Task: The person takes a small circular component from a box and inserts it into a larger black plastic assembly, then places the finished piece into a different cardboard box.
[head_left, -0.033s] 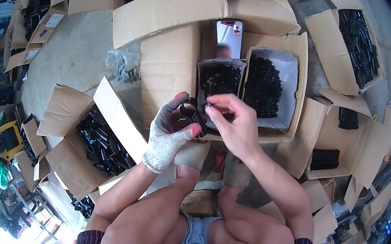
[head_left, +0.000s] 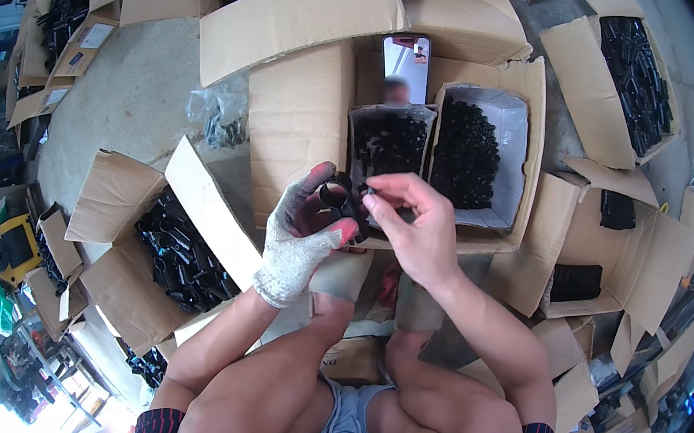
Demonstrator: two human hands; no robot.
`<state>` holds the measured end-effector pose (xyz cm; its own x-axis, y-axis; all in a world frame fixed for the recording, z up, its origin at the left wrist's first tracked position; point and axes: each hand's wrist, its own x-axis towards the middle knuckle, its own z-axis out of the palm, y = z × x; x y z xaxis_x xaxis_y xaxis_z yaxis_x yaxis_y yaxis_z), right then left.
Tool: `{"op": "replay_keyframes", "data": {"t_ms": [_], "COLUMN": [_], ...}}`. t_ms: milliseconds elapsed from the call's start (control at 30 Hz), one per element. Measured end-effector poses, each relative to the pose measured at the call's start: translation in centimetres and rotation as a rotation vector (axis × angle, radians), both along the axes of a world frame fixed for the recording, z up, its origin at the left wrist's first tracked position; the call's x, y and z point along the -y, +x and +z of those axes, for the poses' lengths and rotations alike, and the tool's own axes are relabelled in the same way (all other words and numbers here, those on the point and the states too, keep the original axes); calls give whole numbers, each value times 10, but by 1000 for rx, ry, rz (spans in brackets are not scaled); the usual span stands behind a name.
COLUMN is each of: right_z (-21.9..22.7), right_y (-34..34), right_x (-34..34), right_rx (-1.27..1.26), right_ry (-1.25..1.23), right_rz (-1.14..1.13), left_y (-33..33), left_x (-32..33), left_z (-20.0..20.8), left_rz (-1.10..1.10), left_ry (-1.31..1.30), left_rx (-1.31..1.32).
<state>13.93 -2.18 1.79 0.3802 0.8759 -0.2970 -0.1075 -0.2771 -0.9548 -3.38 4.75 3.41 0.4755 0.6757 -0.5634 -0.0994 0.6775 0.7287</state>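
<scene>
**Risk points: small black part held between two hands above open cartons**

1. Left carton. The open cardboard carton (head_left: pixel 176 251) at the person's left holds a heap of black tubular parts. Its raised flap (head_left: pixel 212 208) stands close to the left forearm; an elbow swing could likely knock it and spill parts onto the concrete floor (head_left: pixel 130 100).

2. Left hand. The left hand (head_left: pixel 306 229), in a knitted glove with red fingertips, is clenched around a black ring-shaped part (head_left: pixel 336 196), held in the air above the cardboard in front of the knees. The thick glove probably dulls feel, so the part could rotate or slip unnoticed.

3. Right hand. The bare right hand (head_left: pixel 412 225) pinches a small black piece (head_left: pixel 368 191) at the ring's edge, touching it. A loosened pinch would probably drop the piece among the cartons, where it is hard to find.

4. Trays beyond. The small box of black pieces (head_left: pixel 389 143) and the larger white-lined box (head_left: pixel 473 154) stand side by side, with a phone (head_left: pixel 406 67) propped behind; a careless reach might tip either.
</scene>
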Motion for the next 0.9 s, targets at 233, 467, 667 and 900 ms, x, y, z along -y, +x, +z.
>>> {"op": "replay_keyframes", "data": {"t_ms": [233, 467, 667, 900], "right_z": [-2, -1, 8, 7], "right_y": [-11, -4, 0, 3], "right_x": [18, 34, 43, 54], "right_rx": [-15, 14, 102, 72], "right_ry": [16, 67, 117, 117], "right_rz": [-96, -61, -60, -112], "left_y": [8, 5, 8, 11], "left_x": [5, 13, 21, 26], "left_z": [4, 0, -1, -1], "left_rz": [-17, -101, -153, -189], "left_ry": [40, 139, 242, 229], "left_rx": [16, -10, 35, 59]}}
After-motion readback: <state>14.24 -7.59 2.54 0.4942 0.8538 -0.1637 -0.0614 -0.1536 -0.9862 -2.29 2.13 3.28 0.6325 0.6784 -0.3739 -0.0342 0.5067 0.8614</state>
